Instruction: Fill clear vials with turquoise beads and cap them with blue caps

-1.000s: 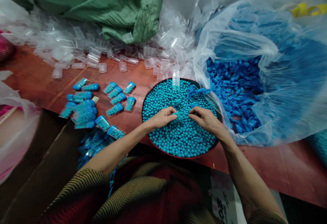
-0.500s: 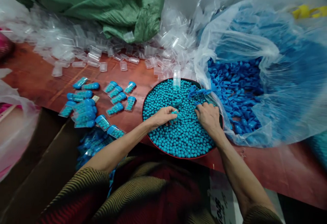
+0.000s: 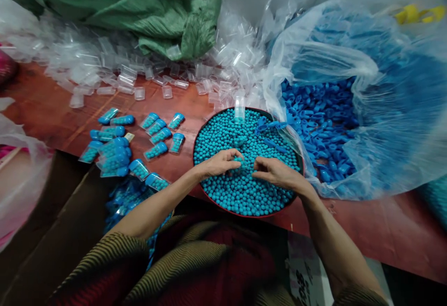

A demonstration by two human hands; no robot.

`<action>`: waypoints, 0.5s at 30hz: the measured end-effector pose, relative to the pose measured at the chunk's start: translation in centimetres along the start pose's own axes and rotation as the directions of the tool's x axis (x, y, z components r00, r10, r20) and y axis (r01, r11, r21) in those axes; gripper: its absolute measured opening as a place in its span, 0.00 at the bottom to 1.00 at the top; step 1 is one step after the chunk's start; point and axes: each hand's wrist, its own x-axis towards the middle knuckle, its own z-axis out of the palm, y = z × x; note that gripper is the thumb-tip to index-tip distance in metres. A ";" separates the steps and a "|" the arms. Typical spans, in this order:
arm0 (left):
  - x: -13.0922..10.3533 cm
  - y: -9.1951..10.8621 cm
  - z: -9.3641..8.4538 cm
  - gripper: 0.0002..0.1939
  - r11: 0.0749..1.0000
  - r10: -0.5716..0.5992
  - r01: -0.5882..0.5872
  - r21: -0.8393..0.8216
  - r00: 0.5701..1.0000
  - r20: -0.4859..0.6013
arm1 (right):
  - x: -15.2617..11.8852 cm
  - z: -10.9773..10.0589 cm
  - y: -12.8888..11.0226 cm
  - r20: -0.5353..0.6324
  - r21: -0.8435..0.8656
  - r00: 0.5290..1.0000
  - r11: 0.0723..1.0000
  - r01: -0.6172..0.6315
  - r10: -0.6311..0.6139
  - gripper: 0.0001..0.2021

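Note:
My left hand [image 3: 224,162] is closed around a small clear plastic container [image 3: 239,160] with turquoise beads in it, mostly covered by the fingers. Facing it, my right hand [image 3: 274,172] has thumb and fingers curled together; whatever they grip is hidden. Both hands are just over a round red-rimmed tub [image 3: 244,215] full of turquoise beads [image 3: 240,196]. Another clear container [image 3: 239,109] stands in the beads at the far side. A few blue caps [image 3: 272,125] lie on the beads at the tub's right.
Capped containers of beads [image 3: 159,136] lie on the red table [image 3: 377,222] to the left. Loose clear containers [image 3: 118,75] pile up behind, below a green sack [image 3: 174,12]. An open plastic bag [image 3: 394,133] of blue caps stands at the right.
My right hand has come left and slightly down, from the caps at the tub's right side to close beside my left hand. The left hand has barely moved.

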 end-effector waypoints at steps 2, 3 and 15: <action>0.1 -0.2 -0.1 0.20 0.999 -0.004 0.002 -0.051 1.000 -0.029 | -0.3 -1.0 0.8 -0.109 -0.189 0.991 0.978 -0.093 0.073 0.05; 0.1 -0.4 -0.2 0.20 0.997 0.002 -0.005 -0.077 0.999 -0.043 | -0.2 -1.4 1.4 -0.211 -0.274 0.973 0.950 -0.146 0.089 0.06; 0.4 -1.1 0.3 0.14 0.994 0.087 -0.095 -0.055 0.987 -0.139 | 2.6 -0.4 2.8 -0.531 -0.220 0.842 0.943 -0.248 0.098 0.10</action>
